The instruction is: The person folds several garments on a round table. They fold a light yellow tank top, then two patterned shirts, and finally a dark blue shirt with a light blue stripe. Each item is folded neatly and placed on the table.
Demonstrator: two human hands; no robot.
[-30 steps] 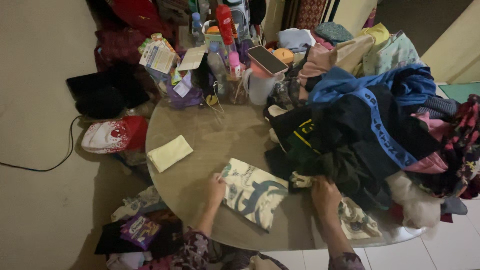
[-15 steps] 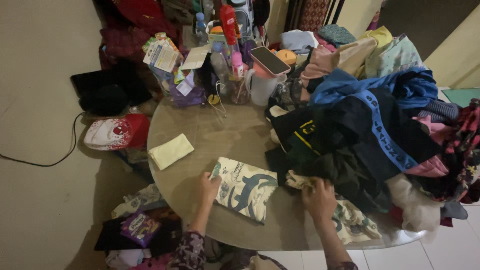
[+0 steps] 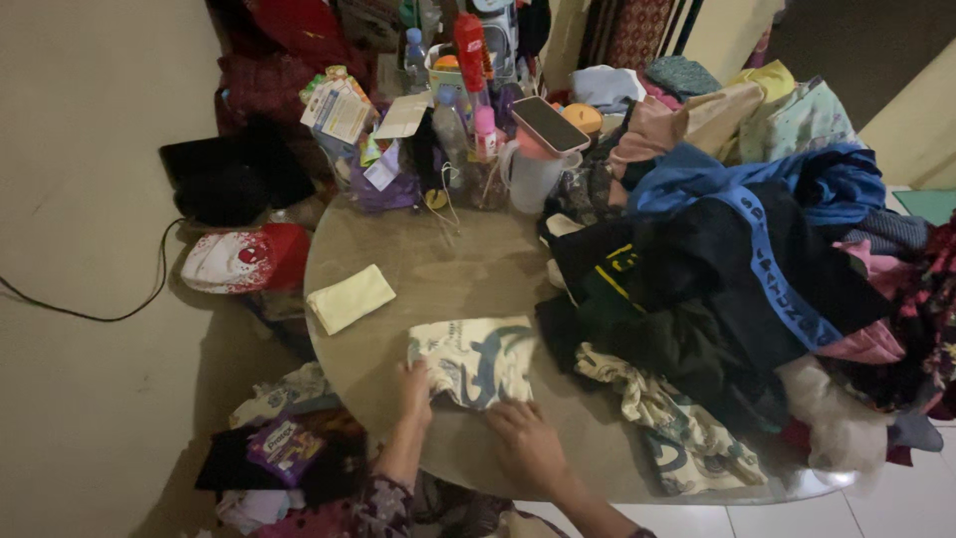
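A cream cloth with a teal dinosaur print [image 3: 473, 359] lies folded near the front of the round glass table [image 3: 428, 269]. My left hand [image 3: 414, 387] rests on its left edge with the fingers pressing down. At the cloth's near right corner, my right hand [image 3: 528, 443] lies flat on it. A similar printed cloth [image 3: 677, 423] hangs out from under the big pile of dark and blue clothes [image 3: 737, 259] at the right.
A folded pale yellow cloth [image 3: 350, 297] lies at the table's left. Bottles, packets and a white jug with a phone on top [image 3: 533, 149] crowd the back edge. A red-and-white cap [image 3: 239, 259] and bags lie on the floor at left.
The printed cloth has been folded smaller. My right hand left the clothes pile and came down onto the cloth's near right corner. The view shifted slightly.
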